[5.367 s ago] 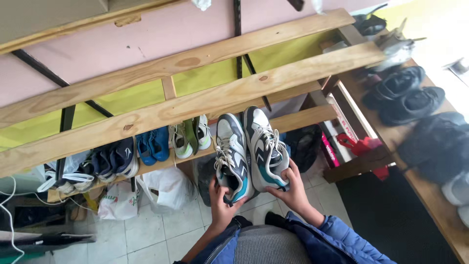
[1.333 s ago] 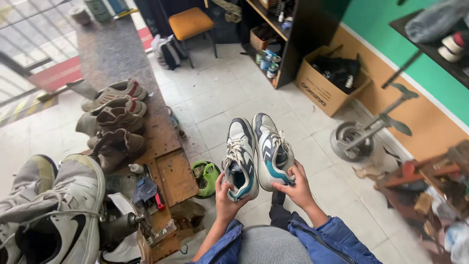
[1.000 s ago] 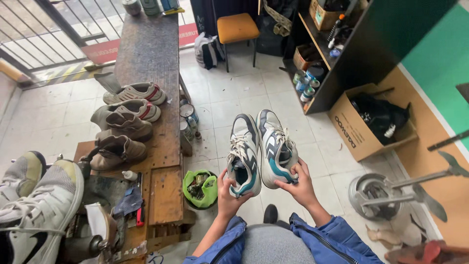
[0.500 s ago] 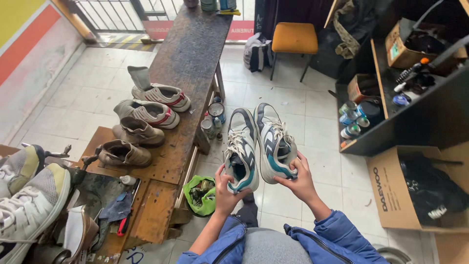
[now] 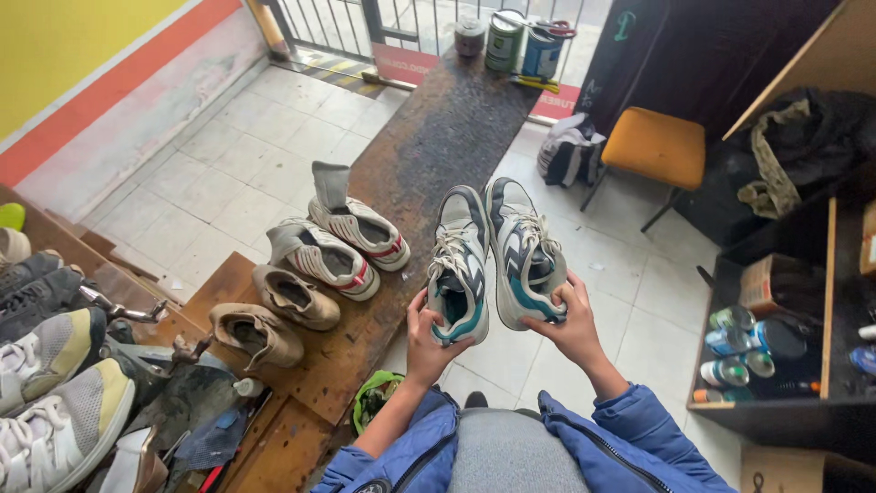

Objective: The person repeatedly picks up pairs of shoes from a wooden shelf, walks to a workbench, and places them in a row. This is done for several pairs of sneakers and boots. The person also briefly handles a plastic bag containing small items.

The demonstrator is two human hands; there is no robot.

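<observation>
I hold a pair of white, navy and teal sneakers upright in front of me, toes pointing away. My left hand (image 5: 425, 340) grips the heel of the left sneaker (image 5: 458, 263). The heel of the right sneaker (image 5: 523, 251) rests in my right hand (image 5: 572, 321). The two shoes touch side by side above the tiled floor, just right of a long dark wooden bench (image 5: 429, 146). Blue jacket sleeves cover both my forearms.
On the bench lie two white-and-red sneakers (image 5: 339, 243) and two tan shoes (image 5: 274, 315); several tins (image 5: 504, 40) stand at its far end. More shoes (image 5: 50, 393) lie at left. An orange chair (image 5: 650, 146) and a dark shelf with cans (image 5: 762, 342) stand at right.
My view has swung from a wooden shoe rack round across the room to the bench. The pair of sneakers has stayed in both hands, held the same way throughout.
</observation>
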